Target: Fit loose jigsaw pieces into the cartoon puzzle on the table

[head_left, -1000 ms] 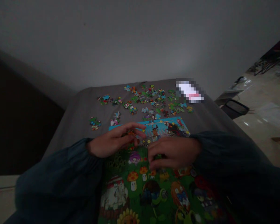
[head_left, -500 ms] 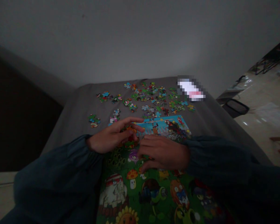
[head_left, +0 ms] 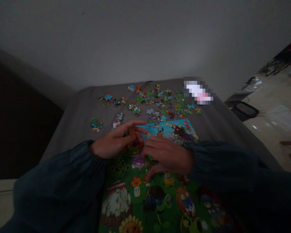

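A colourful cartoon jigsaw puzzle (head_left: 138, 173) lies before me, with a sunflower, a mushroom and other figures on green and a blue strip along its far edge. Over its upper left part is my left hand (head_left: 117, 139), fingers stretched out to the right and the thumb apart from them. My right hand (head_left: 168, 155) rests low over the middle of the picture, its fingers bent and its thumb spread towards me. Nothing shows in either hand, though the right fingertips are partly hidden. The two hands almost meet at the fingertips.
Many loose puzzle pieces (head_left: 150, 98) lie scattered beyond the picture on the grey cloth-covered surface (head_left: 77, 110). A small cluster of pieces (head_left: 96, 125) is to the left. A pixelated bright-screened object (head_left: 199, 93) sits at the far right. Behind rises a pale wall (head_left: 135, 42).
My right hand has shifted slightly left and its thumb has moved a little towards me. My left hand stays nearly in place over the puzzle.
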